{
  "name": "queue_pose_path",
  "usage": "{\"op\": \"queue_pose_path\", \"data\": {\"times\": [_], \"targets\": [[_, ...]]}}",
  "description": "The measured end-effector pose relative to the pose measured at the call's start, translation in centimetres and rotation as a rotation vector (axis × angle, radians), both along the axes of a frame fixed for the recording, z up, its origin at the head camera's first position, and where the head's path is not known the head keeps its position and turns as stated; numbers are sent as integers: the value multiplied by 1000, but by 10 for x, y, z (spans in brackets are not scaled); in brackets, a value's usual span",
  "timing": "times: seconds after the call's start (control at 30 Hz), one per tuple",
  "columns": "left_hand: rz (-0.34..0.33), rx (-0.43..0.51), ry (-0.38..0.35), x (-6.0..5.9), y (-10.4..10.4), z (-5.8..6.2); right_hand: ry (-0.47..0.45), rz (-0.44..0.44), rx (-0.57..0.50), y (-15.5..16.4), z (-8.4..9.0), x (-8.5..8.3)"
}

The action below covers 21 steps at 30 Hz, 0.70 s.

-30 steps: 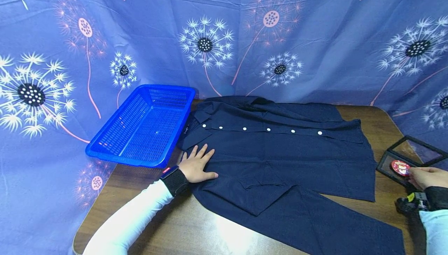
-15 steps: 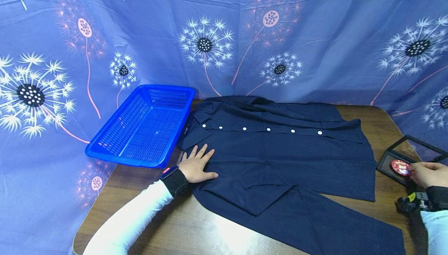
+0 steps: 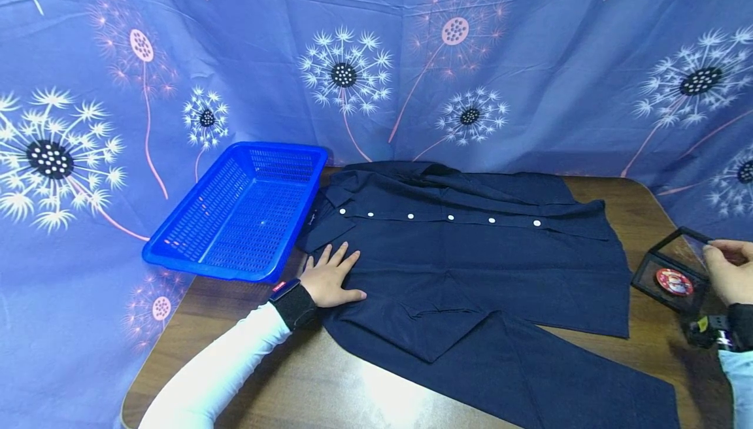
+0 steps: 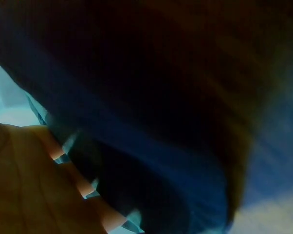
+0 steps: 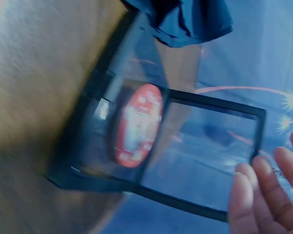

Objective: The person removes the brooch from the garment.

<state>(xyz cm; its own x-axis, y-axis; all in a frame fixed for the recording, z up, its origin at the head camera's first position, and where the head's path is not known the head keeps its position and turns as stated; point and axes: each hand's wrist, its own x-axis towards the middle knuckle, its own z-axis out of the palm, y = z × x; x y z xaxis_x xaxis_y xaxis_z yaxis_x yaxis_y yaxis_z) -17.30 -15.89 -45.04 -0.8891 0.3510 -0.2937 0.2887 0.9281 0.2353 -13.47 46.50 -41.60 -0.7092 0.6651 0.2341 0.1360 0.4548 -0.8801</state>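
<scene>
A navy button shirt lies spread on the wooden table, white buttons in a row. My left hand lies flat on the shirt's left part, fingers spread; the left wrist view shows only its palm and dark cloth. At the right edge stands a small black display box holding a round red badge, with its clear lid raised. My right hand is at the lid's far top edge. In the right wrist view its fingers lie straight beside the lid's frame, near the badge.
A blue plastic basket sits at the table's left back corner, touching the shirt's collar end. A blue dandelion-print curtain hangs close behind and around the table. One shirt sleeve runs along the front edge.
My right hand has risen from the red badge to the top edge of the box's raised lid. The left hand and the shirt have not moved.
</scene>
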Motion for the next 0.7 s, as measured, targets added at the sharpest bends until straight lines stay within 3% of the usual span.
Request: {"op": "queue_pose_path", "data": {"times": [0.13,0.3,0.43,0.7], "targets": [[0,-7,-5,0,0,-1,162,-18,76,-7,8,-8],[4,-7,-9,0,0,-2,236,-81,165,-6,12,-16],[2,-6,-3,1,0,-1,200,-110,205,-1,13,-20],[0,-6,-8,1,1,1,35,-48,276,17,7,-21]]}}
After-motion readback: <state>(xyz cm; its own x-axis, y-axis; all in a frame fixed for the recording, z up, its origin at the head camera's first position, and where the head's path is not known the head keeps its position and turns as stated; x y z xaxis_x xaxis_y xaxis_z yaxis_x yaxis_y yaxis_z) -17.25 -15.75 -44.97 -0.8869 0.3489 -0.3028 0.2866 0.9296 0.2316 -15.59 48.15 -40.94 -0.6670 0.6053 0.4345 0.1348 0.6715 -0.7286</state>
